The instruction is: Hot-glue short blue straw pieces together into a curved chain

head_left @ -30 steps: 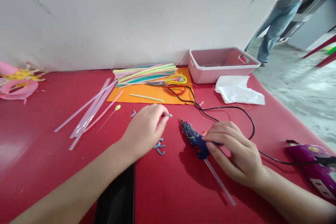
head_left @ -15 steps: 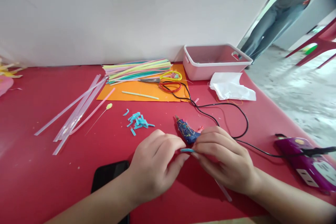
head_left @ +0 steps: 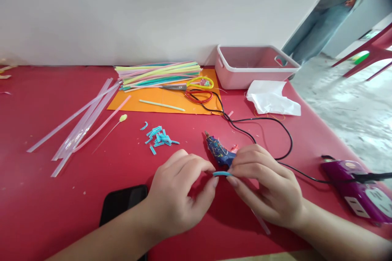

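Note:
Between my two hands is a short, slightly bent piece of blue pipe cleaner (head_left: pixel 222 173). My left hand (head_left: pixel 180 195) has thumb and forefinger closed at its left end. The right end is pinched by the fingertips of my right hand (head_left: pixel 266 183). Just behind the hands lies a dark blue glue gun (head_left: pixel 218 150), streaked with dried glue and partly hidden by my right hand. A small heap of cut blue pipe cleaner pieces (head_left: pixel 161 136) sits beyond my left hand. From under my right hand sticks out a translucent stick (head_left: pixel 261 223).
Pipe cleaners (head_left: pixel 159 74) and scissors (head_left: pixel 177 87) lie on an orange sheet (head_left: pixel 153 107). Translucent glue sticks (head_left: pixel 80 130) are at left, a phone (head_left: pixel 122 204) by my left forearm. A pink basket (head_left: pixel 254 77), white paper (head_left: pixel 272 100) and purple power strip (head_left: pixel 361 191) stand right; a person stands beyond.
The view has shifted slightly. My left fingertips have loosened a little and sit at the very end of the blue piece, more of which shows. My right hand keeps its pinch.

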`<state>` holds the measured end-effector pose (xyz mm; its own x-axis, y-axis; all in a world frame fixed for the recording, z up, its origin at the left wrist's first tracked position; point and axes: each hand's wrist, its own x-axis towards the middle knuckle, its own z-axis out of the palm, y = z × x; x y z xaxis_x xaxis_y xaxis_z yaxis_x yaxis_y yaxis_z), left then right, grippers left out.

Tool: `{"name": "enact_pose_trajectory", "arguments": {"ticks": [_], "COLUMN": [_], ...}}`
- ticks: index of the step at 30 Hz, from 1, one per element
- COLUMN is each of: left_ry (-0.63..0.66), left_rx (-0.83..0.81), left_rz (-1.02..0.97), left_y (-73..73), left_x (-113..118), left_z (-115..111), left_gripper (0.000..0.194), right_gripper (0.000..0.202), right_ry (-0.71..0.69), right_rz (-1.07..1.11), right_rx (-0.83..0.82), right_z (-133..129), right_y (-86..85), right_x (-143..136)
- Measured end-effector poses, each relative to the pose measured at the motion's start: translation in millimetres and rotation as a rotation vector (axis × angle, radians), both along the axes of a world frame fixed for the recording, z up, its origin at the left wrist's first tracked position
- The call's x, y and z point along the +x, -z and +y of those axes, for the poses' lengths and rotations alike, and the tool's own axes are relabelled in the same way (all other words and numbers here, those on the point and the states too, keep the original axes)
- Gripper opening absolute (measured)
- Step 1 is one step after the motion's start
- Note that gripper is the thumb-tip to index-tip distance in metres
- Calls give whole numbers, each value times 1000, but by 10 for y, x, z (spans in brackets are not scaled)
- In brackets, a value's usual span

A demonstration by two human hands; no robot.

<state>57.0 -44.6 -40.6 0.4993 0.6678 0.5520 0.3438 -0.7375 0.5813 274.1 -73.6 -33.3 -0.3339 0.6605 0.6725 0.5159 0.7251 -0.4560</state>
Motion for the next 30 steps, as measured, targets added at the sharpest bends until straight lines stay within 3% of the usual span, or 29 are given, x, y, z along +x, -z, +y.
{"name": "enact_pose_trajectory", "arguments": {"ticks": [4, 14, 23, 30], "left_ry": [25, 124, 126, 117], "left_rx": [-17, -263, -447, -504], "left_rz": [-28, -86, -44, -61], "left_y": [-19, -75, -87, -92], "left_x": [8, 15, 23, 57], "left_z": [-9, -25, -32, -14], "left_gripper": [9, 12, 13, 15], "right_gripper": [14, 16, 13, 14], "right_ry": [9, -20, 72, 117], "right_rz": [-6, -5, -42, -180], "right_rx": [2, 30, 62, 217], "right_z": [3, 8, 21, -39], "right_y": [-15, -67, -89, -55], "right_x": [-10, -76, -73, -39]}}
